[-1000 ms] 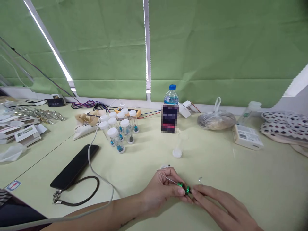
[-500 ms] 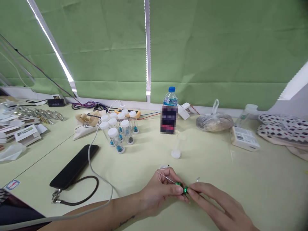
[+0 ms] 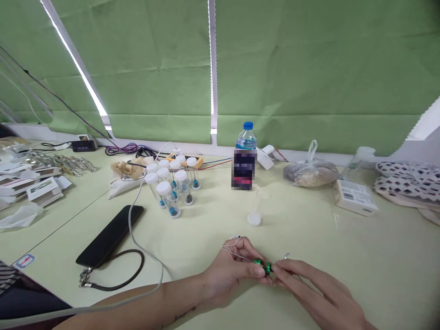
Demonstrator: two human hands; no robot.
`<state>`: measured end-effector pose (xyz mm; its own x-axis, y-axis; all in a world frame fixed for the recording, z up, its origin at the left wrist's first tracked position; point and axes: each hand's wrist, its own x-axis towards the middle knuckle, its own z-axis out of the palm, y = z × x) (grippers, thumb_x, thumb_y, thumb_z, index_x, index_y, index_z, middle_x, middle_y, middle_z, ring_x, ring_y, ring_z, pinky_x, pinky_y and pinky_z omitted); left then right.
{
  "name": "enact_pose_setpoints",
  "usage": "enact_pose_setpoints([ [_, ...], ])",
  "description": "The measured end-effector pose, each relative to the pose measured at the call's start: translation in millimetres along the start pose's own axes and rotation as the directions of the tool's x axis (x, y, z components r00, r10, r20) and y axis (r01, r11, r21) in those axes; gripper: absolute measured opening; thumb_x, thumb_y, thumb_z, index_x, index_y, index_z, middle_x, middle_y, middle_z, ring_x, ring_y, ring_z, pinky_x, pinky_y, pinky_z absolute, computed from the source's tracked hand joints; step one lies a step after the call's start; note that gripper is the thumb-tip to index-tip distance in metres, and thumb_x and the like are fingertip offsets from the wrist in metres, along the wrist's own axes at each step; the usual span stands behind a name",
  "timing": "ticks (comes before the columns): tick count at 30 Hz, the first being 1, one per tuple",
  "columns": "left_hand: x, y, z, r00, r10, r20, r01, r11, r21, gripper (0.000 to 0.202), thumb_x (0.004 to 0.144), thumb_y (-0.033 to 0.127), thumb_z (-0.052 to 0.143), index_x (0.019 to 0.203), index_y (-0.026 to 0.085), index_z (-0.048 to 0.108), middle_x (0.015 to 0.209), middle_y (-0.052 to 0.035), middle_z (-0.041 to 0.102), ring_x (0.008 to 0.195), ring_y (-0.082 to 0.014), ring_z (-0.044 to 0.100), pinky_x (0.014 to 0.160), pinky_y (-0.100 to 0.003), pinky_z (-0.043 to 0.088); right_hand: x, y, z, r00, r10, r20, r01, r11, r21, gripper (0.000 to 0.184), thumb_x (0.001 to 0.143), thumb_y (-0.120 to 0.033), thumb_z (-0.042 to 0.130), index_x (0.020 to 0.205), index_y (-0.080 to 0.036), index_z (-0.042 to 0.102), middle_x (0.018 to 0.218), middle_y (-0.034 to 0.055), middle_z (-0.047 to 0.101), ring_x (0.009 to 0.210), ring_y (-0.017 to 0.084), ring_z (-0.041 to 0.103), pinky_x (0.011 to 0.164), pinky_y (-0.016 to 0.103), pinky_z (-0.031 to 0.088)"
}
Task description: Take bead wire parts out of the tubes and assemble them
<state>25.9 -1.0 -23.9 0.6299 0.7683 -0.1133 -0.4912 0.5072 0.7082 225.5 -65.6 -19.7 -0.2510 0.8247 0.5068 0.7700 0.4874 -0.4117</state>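
My left hand [image 3: 233, 268] rests low on the pale green table [image 3: 378, 266], its fingers pinched on a small green metal piece [image 3: 257, 262] with a thin wire running up-left from it. My right hand [image 3: 316, 288] comes in from the lower right. Its fingertips pinch a second small green piece [image 3: 267, 268] that touches the first. A small metal bit [image 3: 286, 255] lies just behind my right fingers. A small white cap [image 3: 235, 238] lies behind my left hand. A clear vial with a white cap [image 3: 256, 211] lies on its side further back.
A cluster of several capped vials [image 3: 173, 188] stands at the left centre. A black phone [image 3: 110, 235] with a strap and a white cable lies to the left. A water bottle [image 3: 245, 156], a bagged item [image 3: 309, 172], a white box [image 3: 355, 197] and patterned cloth [image 3: 409, 181] line the back.
Both hands stay pinched on the green pieces; the view has shifted slightly, and the pieces sit close together as before.
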Motion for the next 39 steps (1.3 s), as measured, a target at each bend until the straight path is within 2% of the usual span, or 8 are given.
enact_pose_setpoints([
  [4, 1.0, -1.4, -1.0, 1.000, 0.004, 0.003, -0.004, 1.000, -0.007, 0.032, 0.055, 0.016, 0.086, 0.070, 0.009, 0.059, 0.070, -0.0071, 0.071, 0.058, -0.0157, 0.067, 0.060, -0.026, 0.053, -1.0, 4.7, -0.5, 0.998, -0.059, -0.008, 0.059, 0.998, -0.013, 0.029, 0.092, -0.037, 0.046, 0.108, -0.035, 0.069, 0.099, -0.0014, 0.075, 0.087, 0.019, 0.073, 0.075, 0.021, 0.060],
  [8, 1.3, -2.0, -1.0, 1.000, -0.015, -0.017, 0.015, 1.000, -0.010, 0.034, 0.054, 0.017, 0.087, 0.069, 0.009, 0.058, 0.070, -0.0078, 0.071, 0.058, -0.0160, 0.067, 0.058, -0.025, 0.053, -4.6, 9.8, 1.6, 0.996, -0.088, 0.008, 0.089, 0.995, -0.045, 0.028, 0.091, -0.034, 0.049, 0.111, -0.035, 0.068, 0.101, -0.0007, 0.075, 0.090, 0.017, 0.072, 0.077, 0.020, 0.058],
  [14, 0.1, -0.5, -0.8, 1.000, -0.012, 0.003, 0.012, 1.000, -0.021, 0.031, 0.057, 0.015, 0.085, 0.070, 0.009, 0.058, 0.072, -0.0072, 0.071, 0.059, -0.0145, 0.067, 0.060, -0.025, 0.053, -8.9, 14.4, 4.5, 0.979, -0.201, -0.043, 0.194, 0.972, -0.135, 0.036, 0.091, -0.025, 0.049, 0.123, -0.037, 0.060, 0.107, -0.0014, 0.073, 0.096, 0.016, 0.070, 0.082, 0.023, 0.056],
  [25, 2.6, 1.8, -1.6, 1.000, -0.003, -0.007, 0.004, 1.000, 0.019, 0.032, 0.056, 0.017, 0.086, 0.070, 0.009, 0.058, 0.071, -0.0065, 0.071, 0.059, -0.0154, 0.068, 0.061, -0.025, 0.054, 1.2, 11.9, 4.1, 0.984, -0.178, -0.012, 0.176, 0.980, -0.093, 0.030, 0.094, -0.027, 0.046, 0.117, -0.033, 0.064, 0.107, 0.0000, 0.071, 0.094, 0.014, 0.070, 0.082, 0.019, 0.057],
  [31, 3.3, 2.7, -0.5, 1.000, 0.018, 0.001, -0.018, 1.000, 0.026, 0.033, 0.055, 0.018, 0.086, 0.070, 0.009, 0.059, 0.070, -0.0067, 0.071, 0.058, -0.0147, 0.068, 0.060, -0.024, 0.054, 10.0, 8.4, 0.8, 0.971, -0.239, -0.031, 0.234, 0.966, -0.110, 0.029, 0.092, -0.022, 0.050, 0.117, -0.025, 0.064, 0.101, 0.0030, 0.073, 0.091, 0.016, 0.071, 0.079, 0.020, 0.058],
  [39, 3.4, 2.6, -1.9, 1.000, -0.015, -0.022, 0.016, 1.000, 0.015, 0.033, 0.055, 0.018, 0.086, 0.071, 0.009, 0.059, 0.073, -0.0084, 0.072, 0.059, -0.0150, 0.068, 0.061, -0.024, 0.054, 4.9, 15.8, 3.6, 0.979, -0.200, 0.035, 0.202, 0.976, -0.075, 0.029, 0.092, -0.024, 0.051, 0.118, -0.021, 0.063, 0.105, 0.0052, 0.072, 0.095, 0.017, 0.069, 0.081, 0.021, 0.058],
])
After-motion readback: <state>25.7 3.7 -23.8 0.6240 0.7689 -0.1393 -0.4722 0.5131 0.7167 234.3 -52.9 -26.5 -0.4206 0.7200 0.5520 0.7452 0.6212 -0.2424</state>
